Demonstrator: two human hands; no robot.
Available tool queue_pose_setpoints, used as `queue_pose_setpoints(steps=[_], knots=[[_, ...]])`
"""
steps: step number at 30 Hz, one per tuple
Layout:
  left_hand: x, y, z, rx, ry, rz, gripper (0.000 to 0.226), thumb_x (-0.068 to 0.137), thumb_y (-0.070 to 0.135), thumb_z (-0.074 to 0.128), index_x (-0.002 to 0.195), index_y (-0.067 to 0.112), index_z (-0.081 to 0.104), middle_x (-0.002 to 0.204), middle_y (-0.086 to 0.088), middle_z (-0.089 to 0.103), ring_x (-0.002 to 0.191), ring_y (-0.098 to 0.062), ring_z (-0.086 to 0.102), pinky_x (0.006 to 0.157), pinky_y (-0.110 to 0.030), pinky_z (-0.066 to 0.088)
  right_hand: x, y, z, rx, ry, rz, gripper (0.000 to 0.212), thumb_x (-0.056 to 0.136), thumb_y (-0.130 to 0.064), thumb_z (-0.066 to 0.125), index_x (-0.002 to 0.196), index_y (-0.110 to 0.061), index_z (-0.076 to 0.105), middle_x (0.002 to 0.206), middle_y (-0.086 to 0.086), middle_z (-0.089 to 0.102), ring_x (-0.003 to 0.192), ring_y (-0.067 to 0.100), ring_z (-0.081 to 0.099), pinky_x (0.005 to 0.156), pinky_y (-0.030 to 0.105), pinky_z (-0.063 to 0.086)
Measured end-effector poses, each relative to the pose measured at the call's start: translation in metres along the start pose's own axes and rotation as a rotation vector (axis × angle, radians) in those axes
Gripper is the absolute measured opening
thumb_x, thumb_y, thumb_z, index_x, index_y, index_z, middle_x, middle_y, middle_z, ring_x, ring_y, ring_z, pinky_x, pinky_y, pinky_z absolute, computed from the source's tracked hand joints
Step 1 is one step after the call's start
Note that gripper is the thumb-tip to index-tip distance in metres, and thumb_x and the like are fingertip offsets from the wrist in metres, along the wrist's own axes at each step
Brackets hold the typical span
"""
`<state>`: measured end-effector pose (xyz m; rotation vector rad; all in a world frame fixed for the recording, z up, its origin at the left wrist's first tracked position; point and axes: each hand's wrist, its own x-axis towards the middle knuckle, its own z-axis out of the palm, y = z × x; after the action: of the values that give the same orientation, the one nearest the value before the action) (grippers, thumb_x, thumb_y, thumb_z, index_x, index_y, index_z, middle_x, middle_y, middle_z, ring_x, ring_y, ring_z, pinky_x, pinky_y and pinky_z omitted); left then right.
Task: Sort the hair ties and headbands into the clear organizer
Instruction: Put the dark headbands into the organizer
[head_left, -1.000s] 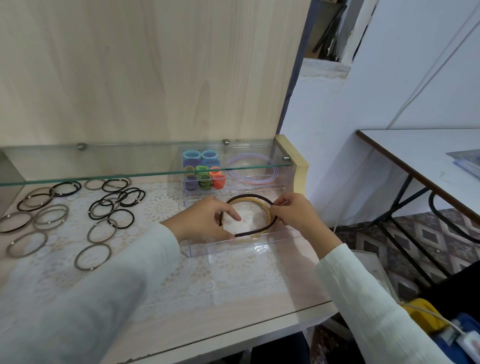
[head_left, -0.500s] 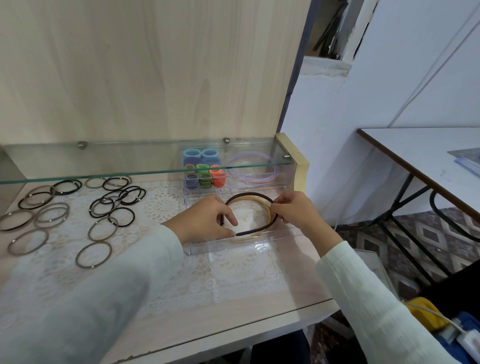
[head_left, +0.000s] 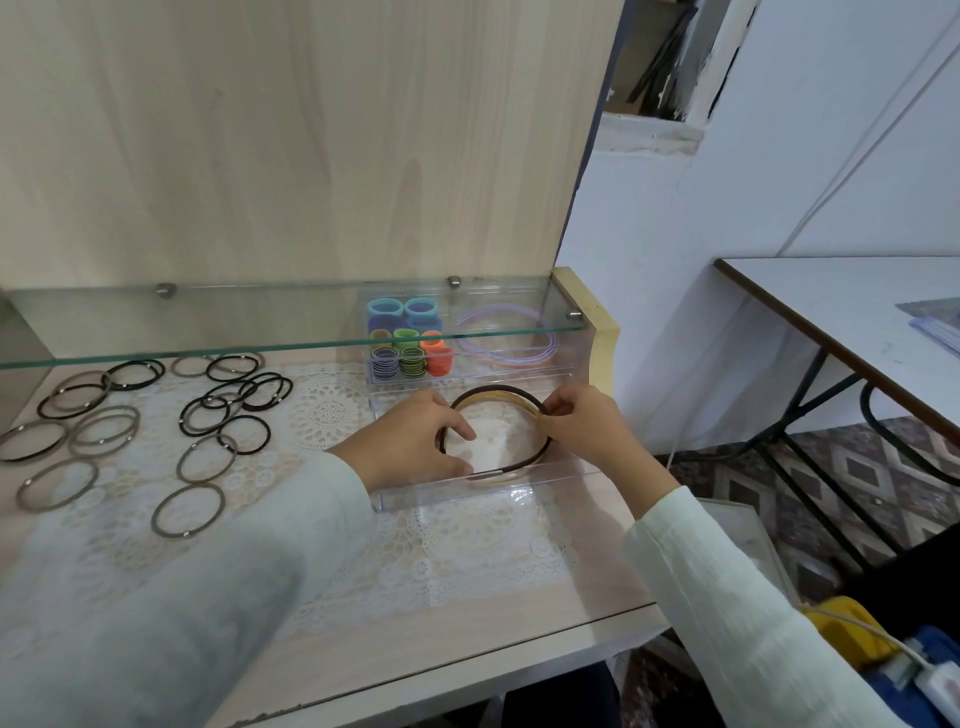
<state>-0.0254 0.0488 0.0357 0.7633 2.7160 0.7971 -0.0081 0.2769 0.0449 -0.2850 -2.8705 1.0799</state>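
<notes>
Low in the middle of the frame, inside the front compartment of the clear organizer (head_left: 470, 494), a dark brown headband (head_left: 531, 459) sat around a gold headband (head_left: 511, 400). The left hand (head_left: 413, 441) gripped its left side with curled fingers, and the right hand (head_left: 587, 426) pinched its right side. Coloured hair ties (head_left: 410, 345) and a lilac headband (head_left: 519, 317) filled the rear compartments. Black and brown hair ties (head_left: 208, 415) lay loose on the lace mat (head_left: 332, 410) at centre left.

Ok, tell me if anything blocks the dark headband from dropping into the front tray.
Nothing visible does. The left hand and right hand hold the dark headband in the organizer's front compartment, over a gold headband lying there. The glass shelf overhangs only the rear compartments.
</notes>
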Motion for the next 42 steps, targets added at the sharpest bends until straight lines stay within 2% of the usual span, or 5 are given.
queue_pose_setpoints(steps=[8,16,23,35,42], knots=[[-0.0007,0.0011,0.0004,0.003,0.067,0.015,0.035,0.087,0.027,0.071,0.122,0.027,0.065,0.112,0.005,0.050,0.091,-0.008,0.048,0.083,-0.019,0.038,0.0011,-0.0012,0.0010,-0.092,0.001,-0.023,0.016,0.083,-0.017,0.066,0.093,-0.005,0.068,0.084,0.002,0.062,0.083,0.019,0.056,0.074,0.027,0.047],[-0.0042,0.0026,-0.0016,-0.021,0.099,0.021,0.039,0.080,0.020,0.076,0.117,0.024,0.067,0.088,0.007,0.050,0.074,-0.005,0.047,0.072,-0.020,0.039,0.0011,0.0003,0.0045,-0.084,0.008,-0.012,0.011,0.082,-0.014,0.065,0.092,-0.009,0.067,0.084,-0.001,0.061,0.082,0.015,0.053,0.059,0.015,0.038],[-0.0078,0.0063,-0.0017,0.030,0.108,0.033,0.058,0.077,0.026,0.078,0.132,0.029,0.057,0.109,0.005,0.057,0.098,-0.015,0.052,0.082,-0.023,0.040,-0.0004,-0.0011,0.0041,-0.102,0.003,-0.006,0.011,0.081,-0.011,0.064,0.091,-0.007,0.067,0.088,0.004,0.066,0.081,0.017,0.055,0.067,0.023,0.043],[-0.0047,0.0073,-0.0019,0.035,0.088,-0.012,0.056,0.079,0.033,0.077,0.131,0.025,0.058,0.113,0.003,0.054,0.096,-0.014,0.049,0.084,-0.025,0.039,0.0007,-0.0002,0.0039,-0.096,0.034,-0.055,0.008,0.081,-0.013,0.065,0.087,-0.006,0.065,0.081,0.001,0.061,0.076,0.014,0.050,0.057,0.011,0.035],[0.0001,0.0070,-0.0005,-0.222,0.242,-0.084,0.035,0.097,0.022,0.056,0.132,0.020,0.061,0.124,0.009,0.060,0.091,-0.005,0.060,0.087,-0.023,0.046,0.0027,-0.0016,0.0039,-0.005,0.050,-0.034,0.008,0.084,-0.016,0.065,0.083,-0.008,0.064,0.075,-0.001,0.058,0.072,0.014,0.050,0.057,0.014,0.036]])
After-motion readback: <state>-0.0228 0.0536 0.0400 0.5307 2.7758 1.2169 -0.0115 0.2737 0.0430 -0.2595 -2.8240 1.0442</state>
